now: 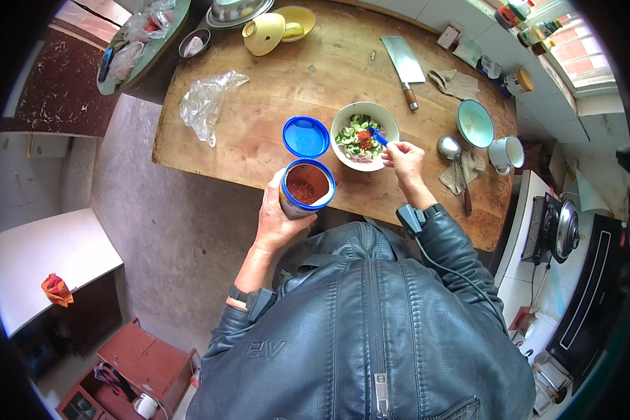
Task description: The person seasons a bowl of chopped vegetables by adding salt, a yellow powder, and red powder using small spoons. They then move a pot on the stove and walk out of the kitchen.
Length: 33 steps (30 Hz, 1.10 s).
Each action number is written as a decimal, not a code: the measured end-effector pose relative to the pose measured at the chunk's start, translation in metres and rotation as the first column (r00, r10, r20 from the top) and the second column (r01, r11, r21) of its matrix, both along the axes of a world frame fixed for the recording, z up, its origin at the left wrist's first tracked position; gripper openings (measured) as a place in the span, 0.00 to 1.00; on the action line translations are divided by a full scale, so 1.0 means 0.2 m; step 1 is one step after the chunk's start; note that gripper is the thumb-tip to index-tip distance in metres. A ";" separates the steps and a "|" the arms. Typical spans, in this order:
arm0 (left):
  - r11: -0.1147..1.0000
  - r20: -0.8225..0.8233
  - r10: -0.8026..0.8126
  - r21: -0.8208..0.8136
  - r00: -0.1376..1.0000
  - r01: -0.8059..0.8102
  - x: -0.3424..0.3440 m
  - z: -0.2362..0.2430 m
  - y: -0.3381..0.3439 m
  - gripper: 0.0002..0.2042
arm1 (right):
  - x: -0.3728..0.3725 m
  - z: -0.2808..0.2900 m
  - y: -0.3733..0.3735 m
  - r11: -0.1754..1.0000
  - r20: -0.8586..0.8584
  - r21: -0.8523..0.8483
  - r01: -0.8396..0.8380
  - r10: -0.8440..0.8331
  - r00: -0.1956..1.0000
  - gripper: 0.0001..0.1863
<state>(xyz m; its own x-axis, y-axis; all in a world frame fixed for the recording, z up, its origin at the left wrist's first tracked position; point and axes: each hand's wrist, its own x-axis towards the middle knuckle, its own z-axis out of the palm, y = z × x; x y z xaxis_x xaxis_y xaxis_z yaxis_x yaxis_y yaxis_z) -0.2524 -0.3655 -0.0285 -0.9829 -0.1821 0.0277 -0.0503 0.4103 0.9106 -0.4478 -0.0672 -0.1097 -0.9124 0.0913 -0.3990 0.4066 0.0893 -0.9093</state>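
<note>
My left hand (276, 217) is closed around an open canister (308, 185) with a blue rim and red flakes inside. The blue round lid (306, 136) lies on the table just beyond it. My right hand (406, 161) pinches a small blue spoon (376, 136) over a cream bowl (362, 161) of chopped green and pale pieces, with red flakes on top. To the right, a metal ladle (449, 147) with a wooden handle rests on a beige cloth (470, 173).
Wooden table (245, 98) holds a crumpled plastic bag (206, 105), cleaver (402, 63), yellow bowls (262, 38), mint bowl (474, 122) and white mug (504, 154). A tray with bags (140, 49) stands at back left, a gas stove (542, 227) at right, condiment containers (514, 84) along the wall.
</note>
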 end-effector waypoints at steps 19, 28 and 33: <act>0.969 -0.212 -0.244 -0.009 0.946 0.247 -0.22 0.08 0.11 0.51 | 0.38 0.91 -0.17 0.773 -0.207 0.118 -0.623 0.633 0.746 0.13; 0.871 -0.254 -0.402 0.191 0.880 0.453 -0.33 0.24 0.24 0.53 | 0.17 0.95 0.04 0.994 -0.126 0.040 -0.105 0.110 0.986 0.23; 0.772 -0.190 -0.487 0.363 0.852 0.522 -0.36 0.32 0.32 0.51 | 0.17 1.00 0.06 0.933 -0.103 -0.355 -0.067 0.033 0.994 0.27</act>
<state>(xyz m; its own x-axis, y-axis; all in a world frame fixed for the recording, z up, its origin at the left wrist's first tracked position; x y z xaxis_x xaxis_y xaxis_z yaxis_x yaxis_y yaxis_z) -0.3241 -0.3016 0.0351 -0.9336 0.3272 0.1462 0.1440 -0.0309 0.9891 -0.4137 -0.0559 0.0904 -0.9468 -0.0880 -0.3095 0.3216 -0.2304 -0.9184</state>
